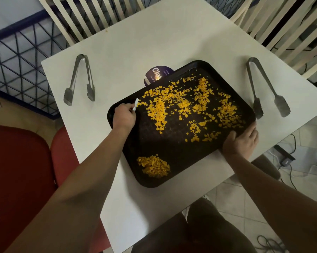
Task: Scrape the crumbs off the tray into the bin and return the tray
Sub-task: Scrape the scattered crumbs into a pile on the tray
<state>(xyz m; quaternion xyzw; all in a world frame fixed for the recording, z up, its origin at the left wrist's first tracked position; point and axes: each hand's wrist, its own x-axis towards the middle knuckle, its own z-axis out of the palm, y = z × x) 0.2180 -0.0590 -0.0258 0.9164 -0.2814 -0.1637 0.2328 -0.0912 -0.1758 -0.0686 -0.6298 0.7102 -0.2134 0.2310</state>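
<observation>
A dark rectangular plastic tray point(172, 143) with rounded corners lies askew on the white square tabletop point(135, 42). Yellow-orange broken crumbs point(199, 105) are scattered over most of the tray's far half, and a separate heap of the same crumbs point(154, 166) sits gathered near its near-left corner.

The person's left hand point(123, 116) is over the tray's far-left corner, its fingers curled round a small white flat scraper point(135, 105) whose tip pokes out toward the nearest crumbs. The right hand point(242, 141) grips the tray's right edge: the thumb lies on the rim inside the tray and the other fingers wrap over the outer side.

Beyond the tray, partly hidden under its far edge, lies a round dark-purple printed disc with white lettering point(156, 75). A pair of metal serving tongs point(80, 81) lies on the tabletop to the left of the tray, well apart from it, arms spread. A second pair of metal tongs point(267, 92) lies to the right, just beside the tray's far-right edge.

White slatted chair backs point(92, 17) stand at the far side of the tabletop, and a red upholstered seat point(20, 161) is at the left. Cables point(291, 172) trail on the tiled floor at the right.
</observation>
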